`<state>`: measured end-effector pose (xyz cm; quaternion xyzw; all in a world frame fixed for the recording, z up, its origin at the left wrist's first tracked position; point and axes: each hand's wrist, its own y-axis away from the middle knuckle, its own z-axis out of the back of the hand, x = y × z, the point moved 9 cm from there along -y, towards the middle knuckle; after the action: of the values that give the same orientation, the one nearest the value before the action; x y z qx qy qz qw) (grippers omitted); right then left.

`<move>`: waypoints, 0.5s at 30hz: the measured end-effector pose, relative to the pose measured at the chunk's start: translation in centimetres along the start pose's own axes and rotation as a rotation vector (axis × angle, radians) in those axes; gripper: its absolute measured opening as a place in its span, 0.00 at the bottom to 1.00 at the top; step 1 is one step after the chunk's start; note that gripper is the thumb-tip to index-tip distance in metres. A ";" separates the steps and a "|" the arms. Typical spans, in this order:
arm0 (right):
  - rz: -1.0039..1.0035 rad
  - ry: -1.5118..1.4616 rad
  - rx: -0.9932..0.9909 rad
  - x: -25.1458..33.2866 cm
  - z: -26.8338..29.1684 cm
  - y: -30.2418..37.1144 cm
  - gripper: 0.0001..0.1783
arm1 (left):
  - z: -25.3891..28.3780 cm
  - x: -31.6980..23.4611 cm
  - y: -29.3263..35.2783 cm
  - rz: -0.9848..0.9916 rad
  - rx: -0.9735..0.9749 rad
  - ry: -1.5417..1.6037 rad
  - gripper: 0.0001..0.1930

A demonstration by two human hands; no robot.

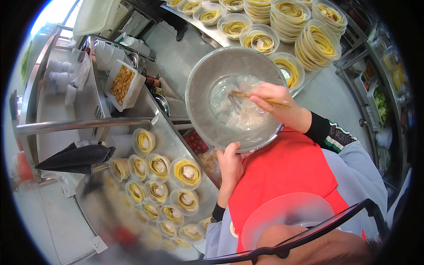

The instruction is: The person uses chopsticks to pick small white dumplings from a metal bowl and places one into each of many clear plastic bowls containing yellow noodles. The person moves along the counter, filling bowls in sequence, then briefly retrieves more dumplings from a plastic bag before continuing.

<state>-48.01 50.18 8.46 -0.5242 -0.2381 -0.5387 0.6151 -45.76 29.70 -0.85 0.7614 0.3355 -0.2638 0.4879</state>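
Observation:
A large grey metal bowl (198,97) is held tilted in front of my red apron. My left hand (230,167) grips its near rim from below, fingers partly hidden under the bowl. Wooden chopsticks (240,94) are pinched in my right hand (276,102), which reaches in over the right rim. Their tips dip into wet, whitish, translucent pieces (249,117) in cloudy liquid, whose exact kind I cannot make out.
Clear plastic bowls of yellow noodle-like strands (234,27) cover the far table, some in tall stacks (316,46). More filled bowls (186,173) stand on the steel counter at left, several topped with a pale lump. A white tub of brown cubes (125,84) sits beside a metal rail (84,126).

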 end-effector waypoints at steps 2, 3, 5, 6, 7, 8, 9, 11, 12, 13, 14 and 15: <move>-0.078 -0.036 -0.042 -0.5 0.6 0.1 0.05 | 0.1 0.0 0.0 -0.002 0.004 -0.006 0.26; -0.053 -0.035 0.042 0.0 0.0 0.3 0.05 | 0.2 0.0 0.0 -0.006 0.002 -0.008 0.26; 0.031 -0.084 0.155 1.4 -1.2 0.9 0.05 | 0.3 0.1 -0.3 -0.015 0.003 -0.014 0.26; -0.011 -0.076 0.162 1.2 -1.8 0.9 0.04 | 0.4 0.2 -0.4 -0.017 0.001 -0.010 0.26; -0.013 -0.094 0.145 1.3 -2.1 0.9 0.04 | 0.4 0.2 -0.4 -0.019 0.001 -0.006 0.26; -0.037 -0.108 0.160 1.3 -2.4 0.8 0.04 | 0.4 0.3 -0.5 -0.020 0.000 -0.002 0.26; -0.057 -0.131 0.107 1.1 -2.0 0.7 0.04 | 0.4 0.3 -0.5 -0.022 0.001 0.005 0.25; -0.145 -0.187 0.057 0.4 -1.5 0.5 0.05 | 0.4 0.2 -0.5 -0.023 0.002 0.019 0.25; -0.151 -0.119 0.090 0.4 -1.3 0.6 0.05 | 0.5 0.2 -0.5 -0.018 -0.009 0.042 0.23; -0.162 -0.068 0.115 0.4 -0.6 1.0 0.05 | 0.6 0.2 -0.4 -0.012 -0.020 0.066 0.21; -0.160 -0.023 0.120 0.5 -0.2 1.3 0.05 | 0.4 0.0 -0.4 -0.033 0.009 0.115 0.19; -0.138 -0.003 0.147 0.7 -0.3 1.6 0.05 | 0.8 0.2 -0.4 -0.003 -0.022 0.095 0.19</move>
<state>-46.42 49.45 8.33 -0.4606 -0.3133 -0.5600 0.6133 -46.00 29.18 -1.57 0.7671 0.3624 -0.2246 0.4794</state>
